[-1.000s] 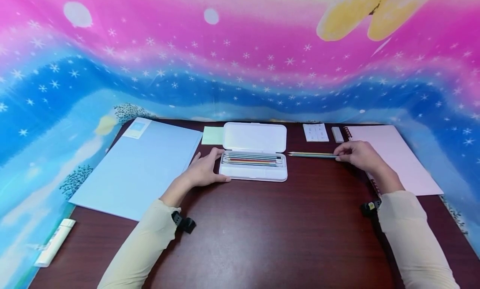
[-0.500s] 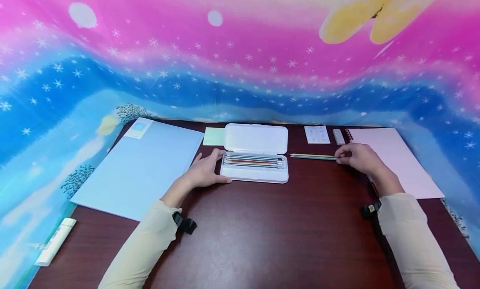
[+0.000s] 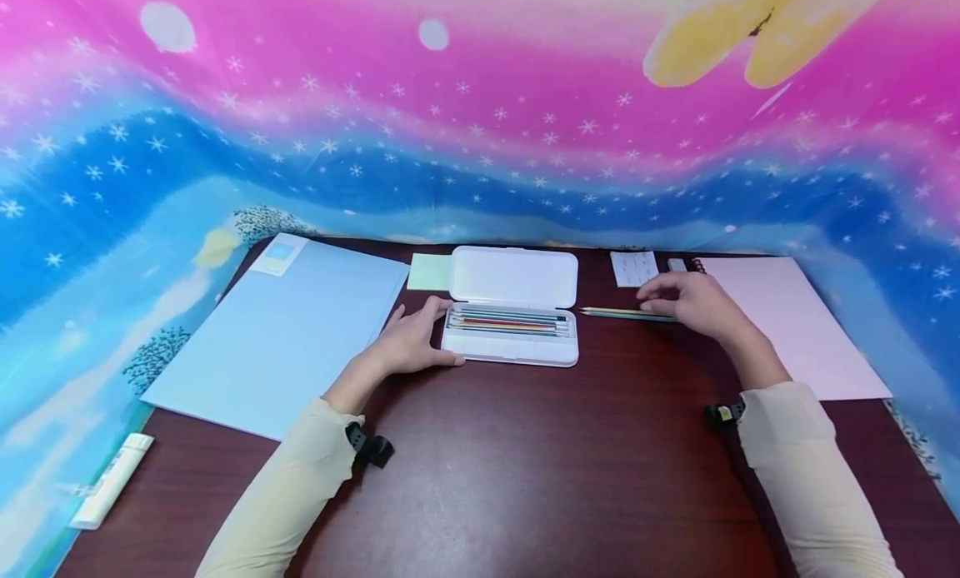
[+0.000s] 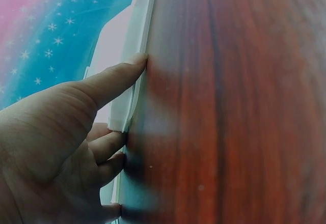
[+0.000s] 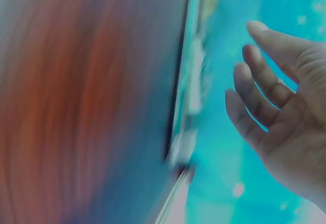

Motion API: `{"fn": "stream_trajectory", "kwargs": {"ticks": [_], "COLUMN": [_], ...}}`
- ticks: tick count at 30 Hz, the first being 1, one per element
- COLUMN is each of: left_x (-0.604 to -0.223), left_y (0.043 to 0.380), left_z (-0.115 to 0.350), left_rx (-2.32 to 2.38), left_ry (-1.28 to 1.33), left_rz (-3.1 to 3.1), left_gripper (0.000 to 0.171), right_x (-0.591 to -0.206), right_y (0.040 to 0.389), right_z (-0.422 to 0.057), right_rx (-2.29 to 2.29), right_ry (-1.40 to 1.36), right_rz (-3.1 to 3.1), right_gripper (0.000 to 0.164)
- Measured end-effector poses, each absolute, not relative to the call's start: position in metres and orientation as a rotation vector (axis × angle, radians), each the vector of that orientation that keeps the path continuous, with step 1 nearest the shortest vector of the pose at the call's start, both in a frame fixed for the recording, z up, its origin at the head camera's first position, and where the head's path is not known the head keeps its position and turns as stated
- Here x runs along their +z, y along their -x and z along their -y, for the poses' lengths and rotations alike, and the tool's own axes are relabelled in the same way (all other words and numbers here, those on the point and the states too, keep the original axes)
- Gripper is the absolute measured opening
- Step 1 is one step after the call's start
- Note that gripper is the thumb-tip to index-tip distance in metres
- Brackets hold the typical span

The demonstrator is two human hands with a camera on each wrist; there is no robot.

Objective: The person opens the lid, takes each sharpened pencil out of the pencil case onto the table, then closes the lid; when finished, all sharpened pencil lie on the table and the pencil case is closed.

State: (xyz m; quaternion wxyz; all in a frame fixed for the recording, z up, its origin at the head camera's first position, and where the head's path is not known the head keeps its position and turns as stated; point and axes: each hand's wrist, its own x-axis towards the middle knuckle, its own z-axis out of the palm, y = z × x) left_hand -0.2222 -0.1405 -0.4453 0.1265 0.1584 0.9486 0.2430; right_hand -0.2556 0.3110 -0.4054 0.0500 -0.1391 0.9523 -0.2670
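Observation:
A white pencil case (image 3: 510, 350) lies with its lid (image 3: 514, 276) raised at the back of the table. Several pencils (image 3: 506, 321) fill its rear compartment. My left hand (image 3: 408, 341) grips the case's left end, thumb at the front edge and fingers at the far side, as the left wrist view also shows the case (image 4: 133, 81). To the right of the case, pencils (image 3: 618, 313) lie side by side on the table, pointing left. My right hand (image 3: 697, 301) hovers over their right end, fingers loosely bent; the right wrist view shows nothing held in that hand (image 5: 290, 102).
A blue folder (image 3: 277, 336) lies on the left, a white tube (image 3: 112, 482) in front of it. Green sticky notes (image 3: 428, 271) sit beside the lid. Farther right are a printed white card (image 3: 633, 268), a small eraser (image 3: 677, 265) and a pink spiral notebook (image 3: 802, 328).
My right hand has let go of the pencils' right end and moved left and slightly up over them. The left hand stays on the pencil case.

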Motion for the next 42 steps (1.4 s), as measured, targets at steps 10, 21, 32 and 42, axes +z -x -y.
{"fn": "stream_trajectory", "kwargs": {"ticks": [10, 21, 32, 42], "left_x": [-0.448, -0.446, -0.441, -0.444], "left_y": [0.221, 0.219, 0.220, 0.222], "left_z": [0.140, 0.140, 0.141, 0.141], "left_rx": [0.709, 0.709, 0.699, 0.691], "left_ry": [-0.457, -0.462, -0.446, -0.454], "left_rz": [-2.758, -2.756, -2.753, -2.753], "left_gripper": [0.097, 0.097, 0.097, 0.097], "right_x": [-0.410, -0.417, -0.421, -0.407], "right_y": [0.251, 0.244, 0.246, 0.248], "right_z": [-0.228, -0.175, -0.174, -0.211], "right_rx": [-0.885, -0.512, -0.539, -0.817], "right_ry": [0.644, 0.746, 0.748, 0.729], "right_rz": [-2.724, -2.687, -2.784, -2.836], "right_gripper": [0.022, 0.022, 0.012, 0.013]}}
